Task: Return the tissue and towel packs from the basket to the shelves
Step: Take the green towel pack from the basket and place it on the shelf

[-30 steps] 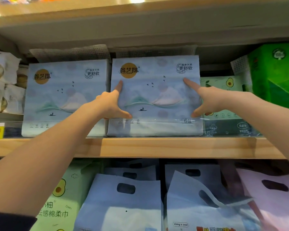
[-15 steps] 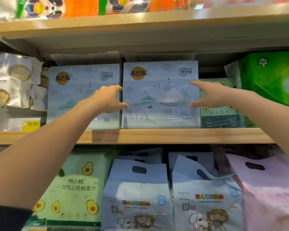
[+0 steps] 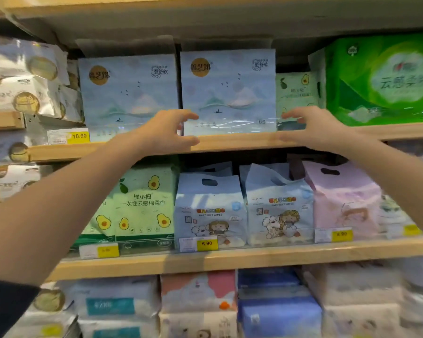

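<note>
A pale blue tissue pack (image 3: 228,91) with a gold circle logo stands upright on the upper wooden shelf (image 3: 230,142), beside an identical pack (image 3: 128,93) on its left. My left hand (image 3: 166,132) hovers in front of the pack's lower left corner, fingers curled and apart, holding nothing. My right hand (image 3: 313,128) is off the pack's lower right corner, fingers spread, also empty. Neither hand touches the pack. The basket is out of view.
A large green tissue pack (image 3: 381,79) stands at the right of the same shelf, an avocado-print pack (image 3: 294,93) behind my right hand. The shelf below (image 3: 230,262) holds avocado packs (image 3: 144,203), blue baby wipes (image 3: 209,211) and a pink pack (image 3: 344,201). More packs fill the bottom shelf.
Both hands have let go of the blue tissue pack's front and drawn back and down from it. The camera has moved back, so lower shelves show.
</note>
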Action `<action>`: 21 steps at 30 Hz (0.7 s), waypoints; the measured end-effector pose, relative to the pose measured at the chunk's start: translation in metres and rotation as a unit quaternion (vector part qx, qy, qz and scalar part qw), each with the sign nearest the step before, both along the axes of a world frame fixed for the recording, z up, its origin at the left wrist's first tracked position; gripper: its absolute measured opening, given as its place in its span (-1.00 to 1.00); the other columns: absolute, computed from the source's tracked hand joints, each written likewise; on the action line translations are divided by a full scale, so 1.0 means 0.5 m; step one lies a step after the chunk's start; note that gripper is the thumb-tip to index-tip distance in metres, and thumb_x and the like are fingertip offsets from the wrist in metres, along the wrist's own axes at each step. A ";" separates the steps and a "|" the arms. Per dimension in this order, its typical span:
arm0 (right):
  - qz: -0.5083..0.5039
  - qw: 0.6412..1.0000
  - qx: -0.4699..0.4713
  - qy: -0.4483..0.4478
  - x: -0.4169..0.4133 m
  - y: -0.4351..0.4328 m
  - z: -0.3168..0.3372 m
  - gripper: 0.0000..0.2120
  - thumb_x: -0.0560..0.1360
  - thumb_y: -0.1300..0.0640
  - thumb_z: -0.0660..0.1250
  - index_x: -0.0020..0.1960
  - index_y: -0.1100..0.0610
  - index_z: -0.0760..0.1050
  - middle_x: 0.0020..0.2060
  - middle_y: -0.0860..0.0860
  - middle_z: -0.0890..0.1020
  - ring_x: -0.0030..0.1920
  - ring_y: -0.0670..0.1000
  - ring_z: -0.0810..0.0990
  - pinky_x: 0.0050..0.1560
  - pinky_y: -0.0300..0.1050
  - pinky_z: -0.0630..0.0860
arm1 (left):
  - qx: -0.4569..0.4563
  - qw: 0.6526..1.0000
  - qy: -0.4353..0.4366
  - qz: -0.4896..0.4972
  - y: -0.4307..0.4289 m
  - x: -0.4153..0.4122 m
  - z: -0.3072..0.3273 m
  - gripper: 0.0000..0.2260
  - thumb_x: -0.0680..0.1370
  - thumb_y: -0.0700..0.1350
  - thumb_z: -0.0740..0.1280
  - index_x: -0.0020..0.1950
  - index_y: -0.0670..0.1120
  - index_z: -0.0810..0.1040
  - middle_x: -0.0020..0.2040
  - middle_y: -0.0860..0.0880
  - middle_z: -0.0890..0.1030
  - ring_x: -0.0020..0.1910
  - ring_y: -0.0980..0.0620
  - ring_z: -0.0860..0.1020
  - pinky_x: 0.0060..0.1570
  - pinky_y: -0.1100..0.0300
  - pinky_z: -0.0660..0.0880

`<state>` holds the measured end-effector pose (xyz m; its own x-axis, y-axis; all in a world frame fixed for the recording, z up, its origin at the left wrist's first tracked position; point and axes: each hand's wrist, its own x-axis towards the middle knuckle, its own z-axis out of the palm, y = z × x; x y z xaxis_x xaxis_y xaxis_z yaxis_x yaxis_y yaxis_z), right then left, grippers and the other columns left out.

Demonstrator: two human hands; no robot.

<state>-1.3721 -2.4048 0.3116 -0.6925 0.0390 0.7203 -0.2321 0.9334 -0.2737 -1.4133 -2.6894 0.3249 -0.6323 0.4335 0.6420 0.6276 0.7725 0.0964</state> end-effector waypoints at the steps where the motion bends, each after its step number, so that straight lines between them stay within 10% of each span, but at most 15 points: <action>1: 0.002 1.000 -0.007 -0.009 0.014 0.000 -0.018 -0.49 0.41 0.01 0.39 0.32 0.09 0.39 0.33 0.12 0.43 0.33 0.15 0.37 0.30 0.04 0.31 | -0.005 1.000 -0.011 -0.004 -0.003 0.013 -0.015 -0.48 0.49 0.00 0.36 0.42 -0.02 0.31 0.39 -0.10 0.40 0.28 -0.09 0.46 0.18 0.08 0.39; 21: 0.106 0.954 -0.112 -0.257 0.395 0.009 -0.540 -0.31 0.38 0.11 0.44 0.43 0.11 0.23 0.36 0.13 0.38 0.31 0.16 0.40 0.25 -0.01 0.38 | 0.016 0.955 -0.295 0.029 -0.015 0.412 -0.554 -0.39 0.47 -0.05 0.39 0.47 -0.03 0.24 0.40 -0.12 0.38 0.29 -0.10 0.44 0.10 0.23 0.35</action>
<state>-1.1745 -2.4004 0.0417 -0.9615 -0.0285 0.2735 -0.1910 0.7850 -0.5894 -1.2071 -2.6971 0.0479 -0.9110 0.3719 0.1782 0.4117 0.7953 0.4449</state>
